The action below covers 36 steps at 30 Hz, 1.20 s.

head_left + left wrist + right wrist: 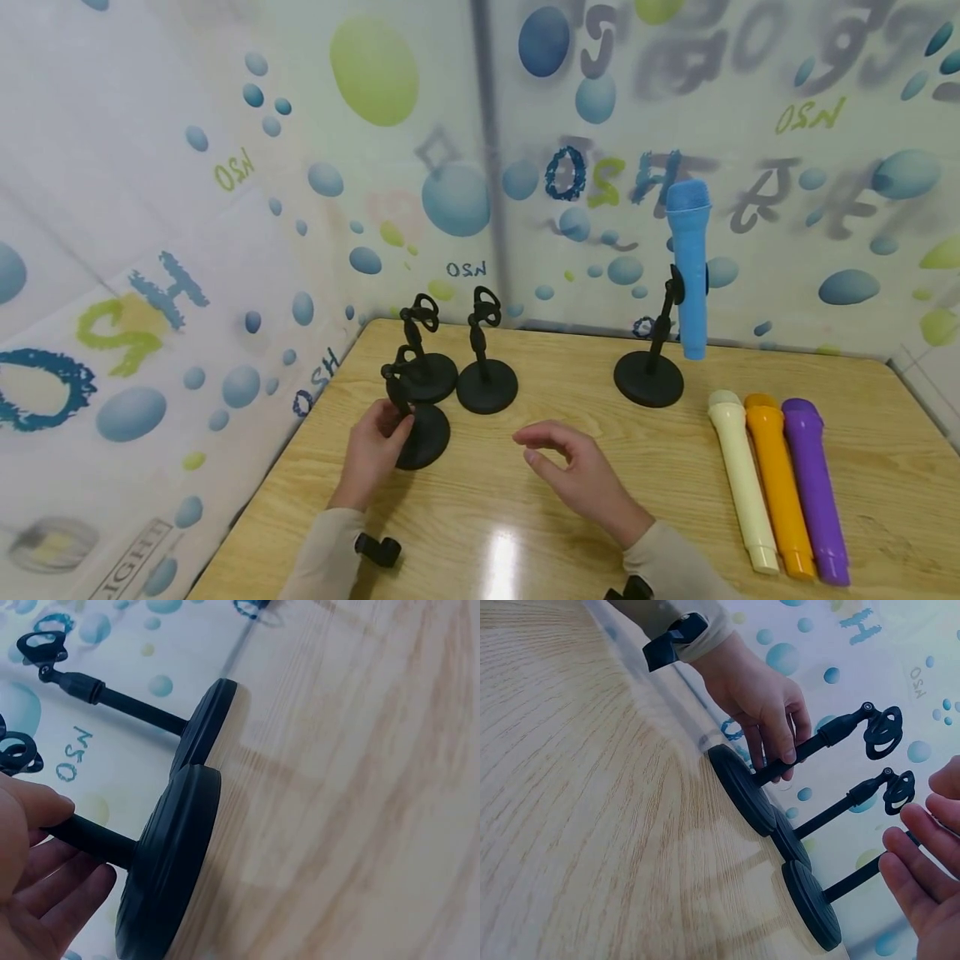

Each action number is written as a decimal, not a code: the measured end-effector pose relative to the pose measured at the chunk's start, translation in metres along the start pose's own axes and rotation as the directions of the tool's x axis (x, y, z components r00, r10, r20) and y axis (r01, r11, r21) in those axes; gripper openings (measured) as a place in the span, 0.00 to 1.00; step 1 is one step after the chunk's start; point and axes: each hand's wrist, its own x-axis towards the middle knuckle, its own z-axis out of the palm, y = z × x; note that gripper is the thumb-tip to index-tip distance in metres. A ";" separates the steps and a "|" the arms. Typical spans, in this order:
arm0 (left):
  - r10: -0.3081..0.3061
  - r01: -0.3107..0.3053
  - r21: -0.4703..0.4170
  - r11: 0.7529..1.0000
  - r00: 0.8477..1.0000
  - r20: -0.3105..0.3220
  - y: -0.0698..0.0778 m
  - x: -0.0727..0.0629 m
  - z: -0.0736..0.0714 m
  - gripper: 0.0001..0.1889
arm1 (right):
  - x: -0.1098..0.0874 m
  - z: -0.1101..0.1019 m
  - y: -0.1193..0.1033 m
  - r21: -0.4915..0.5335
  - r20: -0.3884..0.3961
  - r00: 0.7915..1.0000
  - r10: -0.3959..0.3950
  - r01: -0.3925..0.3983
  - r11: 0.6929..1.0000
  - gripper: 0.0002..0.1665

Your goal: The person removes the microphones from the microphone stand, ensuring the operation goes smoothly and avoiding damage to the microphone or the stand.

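My left hand [372, 450] pinches the stem of a black microphone stand [426, 437], the nearest of three grouped at the table's left. In the left wrist view, my thumb and fingers lie around its stem above the round base [169, 862]. The stand is upright, its ring-shaped clip holding nothing. Close behind it are a second stand [433, 379] and a third stand [487, 389], both with bare clips. My right hand [581, 475] hovers over the table, fingers loosely bent and holding nothing. In the right wrist view, that hand [934, 881] overlaps one stand's upper part.
A blue toy microphone [690, 267] sits upright in a fourth stand [648, 382] at the back right. Cream [745, 479], orange [780, 483] and purple [817, 492] microphones lie side by side on the wooden table [570, 367]. Patterned cloth walls [300, 200] rise behind and at the left.
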 end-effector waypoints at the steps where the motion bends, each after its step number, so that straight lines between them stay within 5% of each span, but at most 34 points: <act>1: -0.006 0.006 -0.005 1.000 1.000 -0.003 -0.001 0.000 -0.001 0.10 | 0.000 0.000 0.000 -0.002 0.002 1.000 0.002 -0.002 1.000 0.13; 21: -0.076 0.076 0.026 0.997 0.997 -0.032 -0.005 0.001 -0.009 0.14 | 0.001 0.001 0.000 -0.023 0.007 1.000 0.003 -0.003 1.000 0.13; 36: -0.110 0.111 0.030 0.993 0.993 -0.046 -0.004 -0.011 -0.019 0.13 | -0.002 -0.007 0.002 -0.026 -0.026 0.999 0.047 -0.048 0.999 0.13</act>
